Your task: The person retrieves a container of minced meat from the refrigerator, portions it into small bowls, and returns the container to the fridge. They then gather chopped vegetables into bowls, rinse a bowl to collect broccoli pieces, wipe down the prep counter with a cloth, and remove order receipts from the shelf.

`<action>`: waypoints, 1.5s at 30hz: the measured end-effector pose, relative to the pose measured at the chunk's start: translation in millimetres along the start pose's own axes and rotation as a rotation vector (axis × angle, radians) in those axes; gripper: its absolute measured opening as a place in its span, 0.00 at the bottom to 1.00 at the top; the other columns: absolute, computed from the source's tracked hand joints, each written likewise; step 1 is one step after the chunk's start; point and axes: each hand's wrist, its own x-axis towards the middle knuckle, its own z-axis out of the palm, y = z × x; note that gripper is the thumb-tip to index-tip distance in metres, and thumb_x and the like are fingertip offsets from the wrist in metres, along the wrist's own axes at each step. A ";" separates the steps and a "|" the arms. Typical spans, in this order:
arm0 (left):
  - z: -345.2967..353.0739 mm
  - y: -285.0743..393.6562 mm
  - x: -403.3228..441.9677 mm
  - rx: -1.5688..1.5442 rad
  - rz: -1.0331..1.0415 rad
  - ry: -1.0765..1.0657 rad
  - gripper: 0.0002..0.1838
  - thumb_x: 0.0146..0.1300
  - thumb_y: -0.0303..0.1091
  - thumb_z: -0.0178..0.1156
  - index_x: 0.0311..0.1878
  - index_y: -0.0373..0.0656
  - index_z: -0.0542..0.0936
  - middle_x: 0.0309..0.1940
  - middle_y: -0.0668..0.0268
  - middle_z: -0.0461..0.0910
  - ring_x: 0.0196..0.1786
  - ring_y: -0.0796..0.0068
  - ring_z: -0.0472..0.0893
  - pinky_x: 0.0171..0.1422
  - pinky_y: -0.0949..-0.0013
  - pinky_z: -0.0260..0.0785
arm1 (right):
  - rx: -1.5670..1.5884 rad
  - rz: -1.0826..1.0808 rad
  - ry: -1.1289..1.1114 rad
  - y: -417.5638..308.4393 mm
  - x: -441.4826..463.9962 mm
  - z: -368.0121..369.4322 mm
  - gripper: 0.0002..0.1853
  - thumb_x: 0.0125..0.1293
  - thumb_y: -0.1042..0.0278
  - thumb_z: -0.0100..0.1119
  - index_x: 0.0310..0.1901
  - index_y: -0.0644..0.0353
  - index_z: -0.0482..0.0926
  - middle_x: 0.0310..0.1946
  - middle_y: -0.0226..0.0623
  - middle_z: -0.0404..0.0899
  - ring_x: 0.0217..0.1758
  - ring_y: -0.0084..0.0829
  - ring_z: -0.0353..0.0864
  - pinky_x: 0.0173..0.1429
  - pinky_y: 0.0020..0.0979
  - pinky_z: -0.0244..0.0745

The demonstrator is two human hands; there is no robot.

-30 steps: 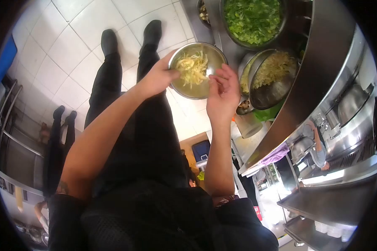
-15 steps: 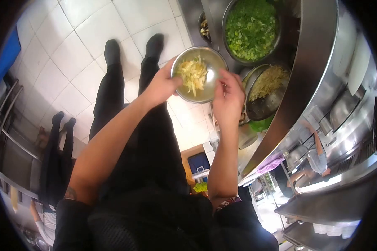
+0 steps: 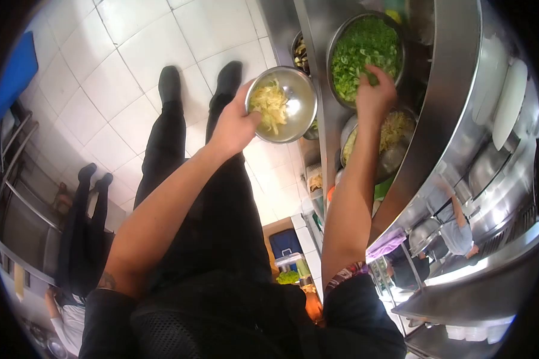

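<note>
My left hand (image 3: 236, 127) grips a small steel bowl (image 3: 298, 122) by its rim, the thumb over the inside edge. Pale yellow shreds (image 3: 269, 106) lie heaped on the bowl's left side. At the counter, my right hand (image 3: 377, 96) is over a round container (image 3: 331, 66) of chopped green onions (image 3: 365, 45). Its fingers are bent and pinched at the greens, with bits of green onion at the fingertips. My right forearm partly covers another metal bowl (image 3: 395, 158) that holds chopped pale yellow bits (image 3: 398, 128).
A small container of dark and pale pieces (image 3: 300, 55) sits at the counter's near side. A steel ledge (image 3: 443, 78) runs along the right. One person (image 3: 458, 224) stands beyond it, another (image 3: 69, 317) at lower left. White tiles (image 3: 156, 45) cover the floor.
My right hand has left the small bowl's rim and moved up and right to the green onions. My left hand keeps hold of the bowl.
</note>
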 end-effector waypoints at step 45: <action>-17.9 50.4 -17.5 0.057 0.285 -0.031 0.38 0.58 0.19 0.48 0.75 0.49 0.61 0.67 0.51 0.70 0.70 0.59 0.69 0.74 0.65 0.58 | 0.959 0.333 -0.170 -112.1 -118.5 -39.4 0.16 0.64 0.88 0.49 0.50 0.64 0.79 0.42 0.39 0.83 0.41 0.23 0.82 0.48 0.26 0.79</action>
